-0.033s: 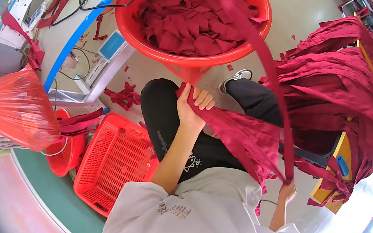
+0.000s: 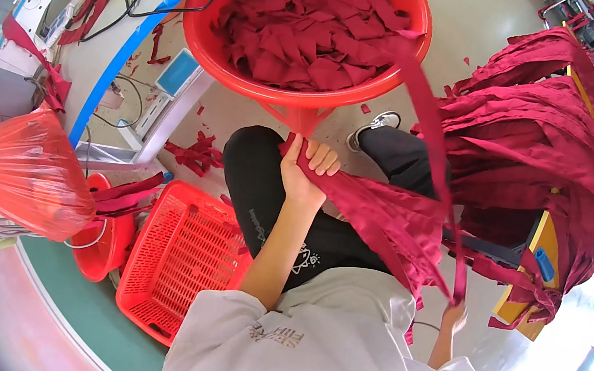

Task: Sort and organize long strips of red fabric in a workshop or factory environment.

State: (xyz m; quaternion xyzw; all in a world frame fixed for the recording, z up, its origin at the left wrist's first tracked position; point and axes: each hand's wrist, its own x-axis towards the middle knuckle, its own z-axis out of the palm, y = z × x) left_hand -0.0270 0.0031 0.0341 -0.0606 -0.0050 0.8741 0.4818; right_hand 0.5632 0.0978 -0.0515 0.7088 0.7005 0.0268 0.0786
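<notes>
My left hand is closed round one end of a bundle of dark red fabric strips, above my bent knee. The bundle fans out to the right across my lap. Down at the right, my right hand grips a long fabric strip; its fingers are partly hidden. That strip rises from the hand in a loose curve, and its blurred upper end hangs over the rim of a red basin. Many cut red fabric pieces fill the basin.
At the right, thick layers of red strips drape over a stand with yellow boards. A red plastic basket, a red bucket and a tied red bag are at the left, below a blue-edged table. Fabric scraps lie on the floor.
The long strip's upper end has drawn back from over the basin toward its right rim. My right hand has dropped slightly; my left hand is still.
</notes>
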